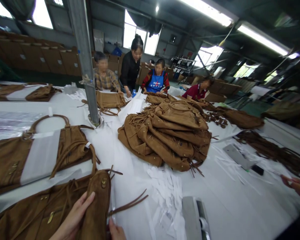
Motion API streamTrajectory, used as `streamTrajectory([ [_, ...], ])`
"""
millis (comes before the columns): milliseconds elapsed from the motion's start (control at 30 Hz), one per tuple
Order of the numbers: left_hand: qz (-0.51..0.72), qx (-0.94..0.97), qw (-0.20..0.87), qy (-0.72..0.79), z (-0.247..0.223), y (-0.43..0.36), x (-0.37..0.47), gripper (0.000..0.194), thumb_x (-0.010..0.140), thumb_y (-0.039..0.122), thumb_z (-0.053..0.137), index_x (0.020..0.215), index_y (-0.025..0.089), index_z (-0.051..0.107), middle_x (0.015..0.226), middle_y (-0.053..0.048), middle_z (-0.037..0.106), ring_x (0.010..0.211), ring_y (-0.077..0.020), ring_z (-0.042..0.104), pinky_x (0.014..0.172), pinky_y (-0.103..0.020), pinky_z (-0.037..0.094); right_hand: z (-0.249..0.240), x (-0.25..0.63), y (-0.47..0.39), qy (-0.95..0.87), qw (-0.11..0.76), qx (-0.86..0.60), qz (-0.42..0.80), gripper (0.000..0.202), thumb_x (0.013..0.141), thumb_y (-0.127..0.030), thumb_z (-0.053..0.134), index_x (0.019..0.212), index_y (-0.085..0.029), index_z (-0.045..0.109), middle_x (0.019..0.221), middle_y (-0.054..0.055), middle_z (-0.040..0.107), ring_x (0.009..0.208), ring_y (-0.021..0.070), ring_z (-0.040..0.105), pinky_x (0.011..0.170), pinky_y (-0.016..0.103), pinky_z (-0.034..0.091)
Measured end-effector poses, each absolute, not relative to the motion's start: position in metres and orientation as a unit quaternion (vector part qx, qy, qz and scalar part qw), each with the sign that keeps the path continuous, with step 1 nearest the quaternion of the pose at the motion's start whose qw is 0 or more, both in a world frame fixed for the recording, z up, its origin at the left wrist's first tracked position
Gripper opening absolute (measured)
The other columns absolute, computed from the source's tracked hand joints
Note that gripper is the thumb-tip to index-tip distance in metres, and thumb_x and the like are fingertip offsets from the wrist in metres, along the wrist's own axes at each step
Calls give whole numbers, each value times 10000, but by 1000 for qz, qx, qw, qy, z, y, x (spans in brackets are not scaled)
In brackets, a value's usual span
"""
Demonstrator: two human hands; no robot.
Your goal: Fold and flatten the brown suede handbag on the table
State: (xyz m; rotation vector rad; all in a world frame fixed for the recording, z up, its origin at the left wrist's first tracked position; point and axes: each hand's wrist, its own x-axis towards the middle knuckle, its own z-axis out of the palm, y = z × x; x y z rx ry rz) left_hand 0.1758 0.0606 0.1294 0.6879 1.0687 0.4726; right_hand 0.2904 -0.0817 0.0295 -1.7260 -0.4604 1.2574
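A brown suede-like handbag (97, 196) with a brass zip pull and thin tie cords lies in front of me at the lower left. My left hand (77, 215) grips it near its right end, fingers pressed against the side. By the bag's right edge, at the bottom of the view, my right hand (116, 230) has its fingers closed beside a narrow clear strip; what they pinch is partly hidden. A second brown handbag (72, 136), wrapped with a white paper band (41, 156) and with its handles raised, lies just behind.
A big heap of brown bags (175, 133) fills the table's middle. White paper strips (165, 190) and a grey dispenser-like device (196, 216) lie nearer. A metal post (86, 63) rises at left. Several co-workers sit or stand across; another person's hand (297, 186) shows at right.
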Motion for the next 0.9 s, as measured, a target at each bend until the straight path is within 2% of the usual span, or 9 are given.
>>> streamTrajectory([
  [100,229,314,778,494,133,56,181,567,705,542,647,1158,232,504,1028,-44,712,997,-252,644,860,-372,540,47,280,-57,-125,539,-568,610,617,687,-742,495,865,-189,701,700,63,692,720,279,667,669,398,518],
  [200,221,359,746,515,125,57,180,551,688,573,625,1096,222,505,1038,-54,701,979,-246,646,836,-362,539,66,290,-41,-133,547,-593,576,575,658,-690,566,877,-171,685,799,91,708,779,292,659,694,399,512],
  [333,191,558,581,561,89,59,176,376,627,476,646,859,214,510,867,-41,693,903,-256,645,828,-369,514,66,317,-42,-230,448,-785,362,406,771,-567,492,732,-192,641,735,112,692,735,283,634,686,372,478],
  [433,122,654,449,596,66,48,186,209,698,397,544,788,230,458,792,-22,655,795,-223,644,772,-336,499,49,335,-52,-293,350,-845,279,391,832,-498,399,716,-200,624,716,139,687,688,294,638,655,376,455],
  [500,102,665,431,602,63,39,197,157,775,387,447,828,239,444,828,-20,651,771,-201,648,748,-312,489,43,345,-62,-321,300,-858,267,385,843,-494,395,734,-210,631,729,147,692,711,309,653,641,374,452],
  [633,98,649,445,609,75,32,209,253,811,458,419,948,249,457,939,-39,674,795,-211,664,717,-295,482,59,359,-72,-336,223,-890,212,436,859,-543,403,619,-236,597,643,131,657,649,308,642,602,382,443],
  [700,113,643,462,600,80,33,210,302,805,446,433,1031,247,459,989,-48,677,787,-207,664,702,-286,481,68,361,-61,-367,271,-868,196,434,915,-465,322,737,-228,639,708,114,666,690,268,642,654,375,465],
  [800,124,655,479,571,79,33,215,395,822,402,416,1181,237,430,911,-44,684,783,-208,657,698,-287,474,59,351,-26,-451,359,-791,204,369,933,-302,301,1146,-228,593,1090,111,659,1022,232,600,885,383,460],
  [900,87,695,491,518,71,31,225,366,824,345,404,1160,229,495,685,2,625,683,-199,632,661,-290,460,31,332,7,-522,329,-743,258,405,867,-232,427,1255,-266,538,1312,76,553,1224,263,480,1028,465,370],
])
